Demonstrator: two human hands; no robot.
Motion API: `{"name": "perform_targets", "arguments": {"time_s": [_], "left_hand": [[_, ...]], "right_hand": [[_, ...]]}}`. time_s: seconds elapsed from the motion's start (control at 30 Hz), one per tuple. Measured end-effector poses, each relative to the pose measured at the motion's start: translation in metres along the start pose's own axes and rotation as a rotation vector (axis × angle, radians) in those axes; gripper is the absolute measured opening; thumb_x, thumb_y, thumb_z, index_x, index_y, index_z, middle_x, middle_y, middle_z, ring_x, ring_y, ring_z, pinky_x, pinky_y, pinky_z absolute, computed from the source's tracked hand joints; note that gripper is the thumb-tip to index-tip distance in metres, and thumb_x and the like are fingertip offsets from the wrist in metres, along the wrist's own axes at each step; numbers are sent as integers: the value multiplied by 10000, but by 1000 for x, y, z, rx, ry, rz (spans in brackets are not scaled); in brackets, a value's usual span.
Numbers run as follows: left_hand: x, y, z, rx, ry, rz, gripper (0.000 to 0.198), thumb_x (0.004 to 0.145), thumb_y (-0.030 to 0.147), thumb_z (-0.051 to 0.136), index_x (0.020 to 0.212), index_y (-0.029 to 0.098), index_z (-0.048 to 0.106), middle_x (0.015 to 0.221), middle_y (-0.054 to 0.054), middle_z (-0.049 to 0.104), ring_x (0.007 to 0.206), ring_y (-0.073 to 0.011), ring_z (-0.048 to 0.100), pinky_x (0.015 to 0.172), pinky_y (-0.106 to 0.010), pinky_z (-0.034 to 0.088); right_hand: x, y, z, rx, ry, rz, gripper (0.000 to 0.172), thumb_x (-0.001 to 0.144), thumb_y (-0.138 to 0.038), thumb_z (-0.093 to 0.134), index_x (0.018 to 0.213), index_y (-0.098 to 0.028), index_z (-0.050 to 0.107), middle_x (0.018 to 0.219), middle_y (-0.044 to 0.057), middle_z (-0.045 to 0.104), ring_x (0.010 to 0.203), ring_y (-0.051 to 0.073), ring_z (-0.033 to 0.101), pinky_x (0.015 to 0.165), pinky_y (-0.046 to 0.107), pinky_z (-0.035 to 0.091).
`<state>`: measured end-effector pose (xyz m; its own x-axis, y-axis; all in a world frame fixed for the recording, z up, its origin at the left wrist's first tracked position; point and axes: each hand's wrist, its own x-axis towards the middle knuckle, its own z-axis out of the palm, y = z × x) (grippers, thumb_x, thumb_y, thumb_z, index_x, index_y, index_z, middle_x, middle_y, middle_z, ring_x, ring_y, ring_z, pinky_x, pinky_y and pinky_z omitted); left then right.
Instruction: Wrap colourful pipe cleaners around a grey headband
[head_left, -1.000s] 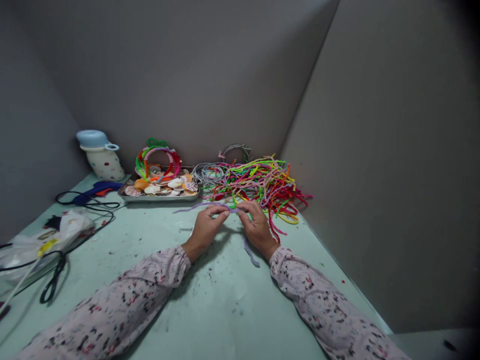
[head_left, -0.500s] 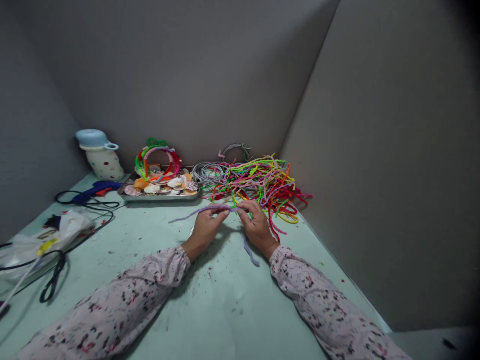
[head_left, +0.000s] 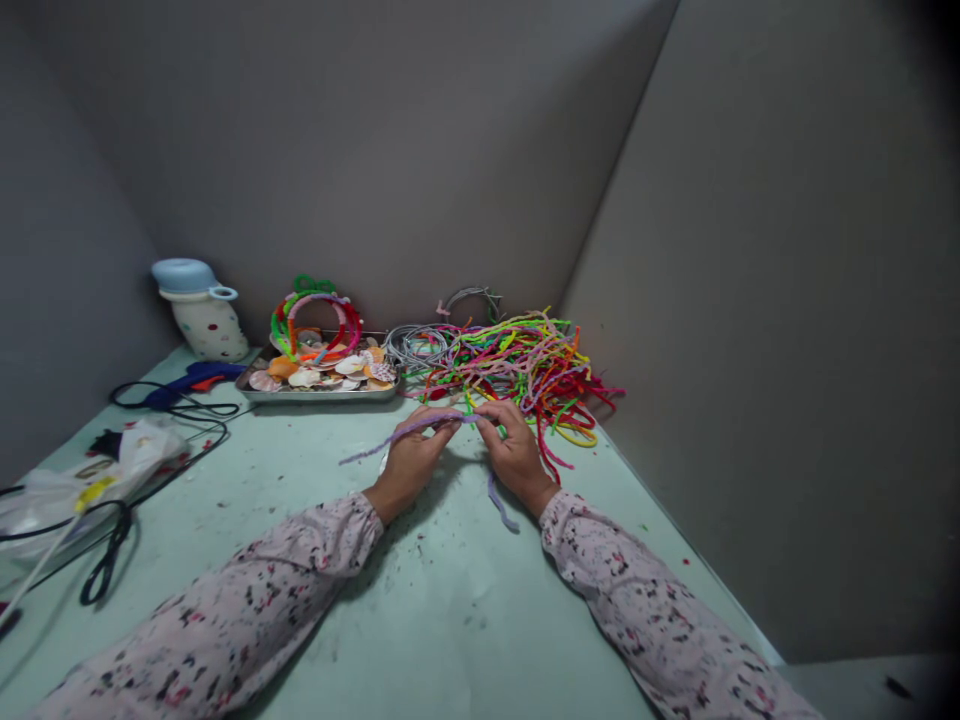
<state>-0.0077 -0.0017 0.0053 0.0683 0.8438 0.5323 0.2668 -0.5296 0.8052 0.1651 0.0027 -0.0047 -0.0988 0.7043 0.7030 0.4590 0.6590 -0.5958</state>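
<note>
Between finger and thumb, my left hand (head_left: 416,450) pinches a fuzzy purple pipe cleaner (head_left: 375,449), whose free end sticks out to the left and dips a little. My right hand (head_left: 514,452) pinches the same pipe cleaner a short way to the right. A purple end hangs below the right palm; how it joins the held stretch is hidden by that hand. Just beyond the fingertips lies a tangled heap of coloured pipe cleaners (head_left: 517,355).
A metal tray (head_left: 326,397) of seashells (head_left: 349,366) holds colourful wrapped hoops (head_left: 352,325). Coiled grey wire (head_left: 420,347) sits beside it. At left are a bottle (head_left: 206,320), a blue glue gun (head_left: 187,383), black cables (head_left: 112,560) and a plastic bag (head_left: 150,450). Walls stand behind and right.
The left free end of the pipe cleaner has dropped slightly. Both hands stay nearly in place, still pinching it.
</note>
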Motion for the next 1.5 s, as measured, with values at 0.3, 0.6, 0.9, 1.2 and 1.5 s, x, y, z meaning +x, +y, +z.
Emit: {"name": "perform_targets", "arguments": {"time_s": [0.3, 0.6, 0.9, 1.2, 1.5], "left_hand": [[0, 8, -3, 1, -25, -22, 182, 843, 330, 587, 906, 205, 705, 927, -50, 687, 893, -180, 618, 840, -296, 473], [-1, 10, -2, -7, 9, 43, 175, 847, 309, 590, 910, 193, 706, 906, -52, 664, 873, -168, 608, 812, -282, 469], [-1, 4, -2, -20, -4, 69, 187, 847, 335, 588, 910, 212, 713, 901, -48, 657, 867, -168, 597, 803, -283, 465], [-1, 4, -2, 13, -22, 79, 174, 851, 303, 571, 898, 207, 707, 890, -49, 646, 871, -177, 592, 812, -292, 456], [-1, 6, -3, 17, -20, 68, 177, 844, 321, 584, 908, 209, 705, 884, -40, 646, 838, -165, 583, 780, -272, 454]], "right_hand": [[0, -1, -1, -9, -17, -2, 140, 907, -263, 531, 996, -240, 636, 1001, 52, 611, 1006, 195, 554, 928, 375, 436], [0, 0, 0, -5, -16, 1, 135, 908, -266, 529, 992, -242, 632, 993, 49, 613, 999, 196, 554, 923, 376, 438], [0, -1, 0, -9, -10, -2, 143, 904, -275, 531, 992, -245, 641, 988, 50, 623, 993, 202, 558, 916, 382, 440], [0, -2, -1, -15, -19, 2, 142, 906, -275, 530, 987, -243, 642, 986, 49, 621, 993, 198, 558, 912, 376, 441], [0, -1, 0, -7, -15, 9, 149, 901, -283, 531, 988, -251, 647, 983, 47, 624, 989, 203, 560, 911, 388, 446]]}}
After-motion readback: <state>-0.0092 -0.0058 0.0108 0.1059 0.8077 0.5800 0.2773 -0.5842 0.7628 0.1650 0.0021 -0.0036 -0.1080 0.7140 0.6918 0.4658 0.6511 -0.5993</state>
